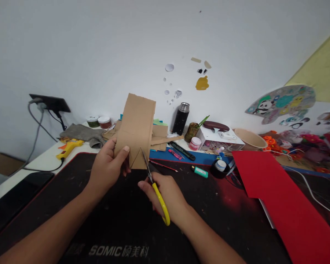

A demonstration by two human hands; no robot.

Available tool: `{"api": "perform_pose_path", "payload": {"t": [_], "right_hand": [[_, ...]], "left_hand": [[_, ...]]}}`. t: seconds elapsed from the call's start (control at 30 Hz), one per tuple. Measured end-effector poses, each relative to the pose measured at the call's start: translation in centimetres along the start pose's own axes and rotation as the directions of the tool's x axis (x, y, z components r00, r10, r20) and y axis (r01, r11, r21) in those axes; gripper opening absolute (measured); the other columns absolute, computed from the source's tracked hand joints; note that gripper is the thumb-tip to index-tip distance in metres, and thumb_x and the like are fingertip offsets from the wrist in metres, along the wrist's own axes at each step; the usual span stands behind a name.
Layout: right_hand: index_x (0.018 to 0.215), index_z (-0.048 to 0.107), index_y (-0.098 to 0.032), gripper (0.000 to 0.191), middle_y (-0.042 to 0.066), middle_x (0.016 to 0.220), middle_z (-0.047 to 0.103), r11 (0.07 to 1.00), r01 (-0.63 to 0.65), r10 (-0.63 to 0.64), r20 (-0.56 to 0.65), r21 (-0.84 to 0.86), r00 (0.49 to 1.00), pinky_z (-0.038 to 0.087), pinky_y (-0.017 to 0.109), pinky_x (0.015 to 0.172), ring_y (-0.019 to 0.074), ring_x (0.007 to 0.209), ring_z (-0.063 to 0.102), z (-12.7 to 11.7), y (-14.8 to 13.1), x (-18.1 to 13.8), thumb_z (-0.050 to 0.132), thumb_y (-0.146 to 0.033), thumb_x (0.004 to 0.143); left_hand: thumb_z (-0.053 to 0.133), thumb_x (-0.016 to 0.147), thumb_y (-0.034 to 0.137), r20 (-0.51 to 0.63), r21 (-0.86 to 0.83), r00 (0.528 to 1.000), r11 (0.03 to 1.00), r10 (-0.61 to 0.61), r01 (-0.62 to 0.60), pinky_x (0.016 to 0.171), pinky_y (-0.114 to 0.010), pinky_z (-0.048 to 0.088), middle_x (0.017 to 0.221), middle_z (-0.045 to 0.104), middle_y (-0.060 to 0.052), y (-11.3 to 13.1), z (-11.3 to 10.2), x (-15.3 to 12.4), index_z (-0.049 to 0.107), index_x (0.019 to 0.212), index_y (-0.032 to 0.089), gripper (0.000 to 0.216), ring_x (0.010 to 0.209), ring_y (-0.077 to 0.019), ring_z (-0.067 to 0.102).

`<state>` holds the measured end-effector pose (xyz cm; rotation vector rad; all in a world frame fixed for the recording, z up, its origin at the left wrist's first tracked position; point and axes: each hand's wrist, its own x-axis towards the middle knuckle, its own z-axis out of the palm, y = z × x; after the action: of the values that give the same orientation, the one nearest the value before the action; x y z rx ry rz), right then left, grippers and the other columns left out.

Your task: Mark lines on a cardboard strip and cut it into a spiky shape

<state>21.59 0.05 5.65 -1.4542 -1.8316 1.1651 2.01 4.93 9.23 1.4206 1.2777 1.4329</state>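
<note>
My left hand grips a strip of brown cardboard by its lower left edge, thumb on the front face. Dark pencil-like lines forming a triangle are drawn near the strip's lower end. In my right hand is a pair of scissors with yellow handles. Their metal blades point upward at the bottom edge of the cardboard, beside the drawn triangle. Whether the blades have cut into it, I cannot tell. Both hands are held above a black desk mat.
A yellow glue gun and a grey cloth lie at the left. Behind stand a black thermos and a white box. A utility knife, a teal lighter and red card lie towards the right.
</note>
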Motion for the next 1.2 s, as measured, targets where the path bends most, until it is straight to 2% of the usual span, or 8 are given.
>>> {"api": "perform_pose_path", "payload": {"t": [0.47, 0.77, 1.2], "right_hand": [[0.088, 0.064, -0.022, 0.03, -0.004, 0.062, 0.062, 1.0, -0.014, 0.014, -0.004, -0.022, 1.0, 0.039, 0.023, 0.053, 0.0132, 0.047, 0.06, -0.1, 0.1, 0.1, 0.069, -0.042, 0.11], [0.088, 0.065, -0.022, 0.027, -0.006, 0.056, 0.059, 0.999, -0.003, 0.002, -0.012, -0.045, 1.0, 0.036, 0.024, 0.054, 0.0136, 0.046, 0.058, 0.2, 0.1, 0.1, 0.067, -0.037, 0.111], [0.078, 0.061, -0.023, 0.031, -0.003, 0.061, 0.057, 0.986, 0.015, -0.039, -0.147, -0.166, 0.988, 0.032, 0.026, 0.057, 0.0155, 0.054, 0.056, 1.6, 0.4, 0.3, 0.068, -0.03, 0.107]], "left_hand": [[0.069, 0.096, 0.043, -0.016, -0.02, 1.0, 1.0, -0.017, 0.017, 0.034, -0.023, 0.046, 0.053, 0.062, 0.007, -0.6, 0.5, -0.2, 0.057, 0.103, 0.024, 0.023, 0.039, -0.0166, 0.061], [0.069, 0.094, 0.044, -0.038, -0.007, 0.999, 1.0, -0.017, 0.017, 0.033, -0.025, 0.045, 0.052, 0.061, 0.007, -0.7, 0.6, -0.1, 0.057, 0.102, 0.024, 0.024, 0.038, -0.0177, 0.061], [0.071, 0.093, 0.046, -0.058, -0.019, 0.998, 0.999, -0.039, 0.038, 0.033, -0.024, 0.045, 0.053, 0.062, 0.006, -1.2, 0.6, 0.0, 0.06, 0.105, 0.023, 0.028, 0.037, -0.0167, 0.059]]}}
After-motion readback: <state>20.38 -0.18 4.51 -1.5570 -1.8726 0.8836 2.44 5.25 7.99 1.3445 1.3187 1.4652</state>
